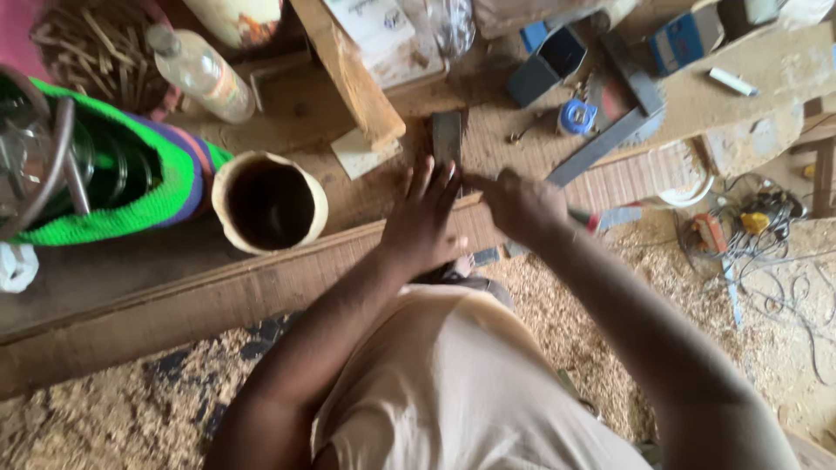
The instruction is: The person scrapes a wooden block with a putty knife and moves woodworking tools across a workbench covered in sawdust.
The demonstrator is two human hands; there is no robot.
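Where the near edge of the workbench [131, 287] runs across the view, both hands meet over a flat metal blade [447, 139] lying on the bench top.

Item 1. Left hand [422, 222]: open, fingers spread and extended, palm down, pressing at the near end of the blade close to the bench's front edge. It grips nothing.

Item 2. Right hand [521, 204]: curled, knuckles up, just beside the left hand at the same front edge. Blurred; whether it encloses anything cannot be told.

Item 3. Metal blade: grey, rectangular, lying lengthwise away from the person, its far end free, its near end hidden under the left fingertips.

Item 4. Hollow wooden cylinder [270, 204]: pale rim, dark inside, standing on the bench left of the hands, well apart from them.

Item 5. Timber beam [353, 74]: leans across the far middle of the bench, just left of the blade.

Item 6. Plastic bottle [202, 71]: clear, lying tilted toward the far left corner.

Item 7. Green knitted cover [165, 187]: at the left edge, over a dark rounded object.

Item 8. Blue open box [549, 63]: far side, right of the beam.

Item 9. Sawdust [601, 296]: covers the floor below the bench's front edge.
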